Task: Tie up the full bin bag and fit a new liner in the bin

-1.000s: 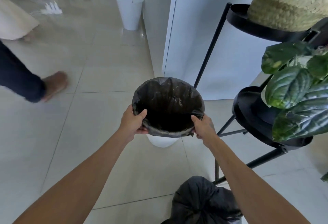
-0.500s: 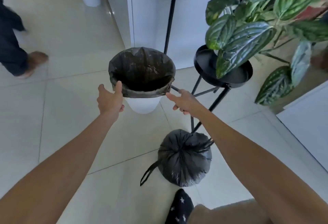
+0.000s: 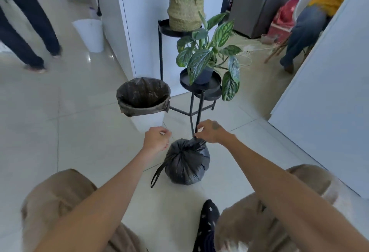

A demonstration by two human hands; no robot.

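The bin [image 3: 148, 121] is a small white tapered tub, upright on the floor. A thin dark liner [image 3: 142, 97] sits inside it, wrinkled. The liner's mouth is open and its edge is folded down over the rim as a wide collar, so only the bin's lower wall shows. The full bin bag [image 3: 186, 165] rests on the floor near the bin, nearer the camera and slightly right, not touching it. It is black, rounded and gathered shut on top, with a drawstring loop [image 3: 157, 173] trailing from its left side. The right hand [image 3: 211, 132] pinches its puckered neck.

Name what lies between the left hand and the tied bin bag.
Nothing but floor separates left hand from tied bin bag, per the head view.
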